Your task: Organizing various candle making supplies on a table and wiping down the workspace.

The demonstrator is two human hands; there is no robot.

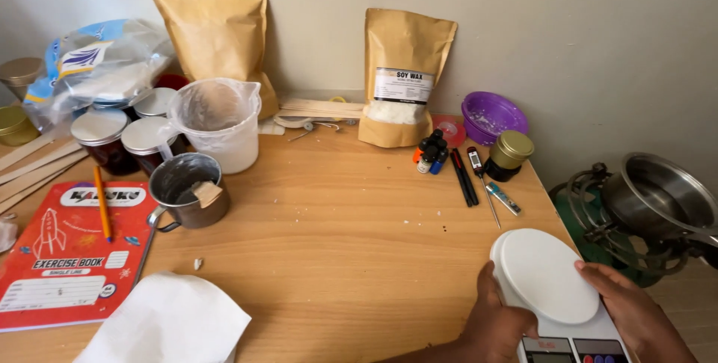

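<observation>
A white kitchen scale with a round platform sits at the table's front right corner. My left hand grips its left side, fingers against the platform's edge. My right hand holds its right side. Both hands clasp the scale; nothing lies on its platform. Its display panel shows at the bottom edge of the view.
On the wooden table stand a metal mug, a plastic measuring jug, lidded jars, two brown pouches, small bottles, a purple bowl, a red notebook and white paper. A steel pot sits off the right edge.
</observation>
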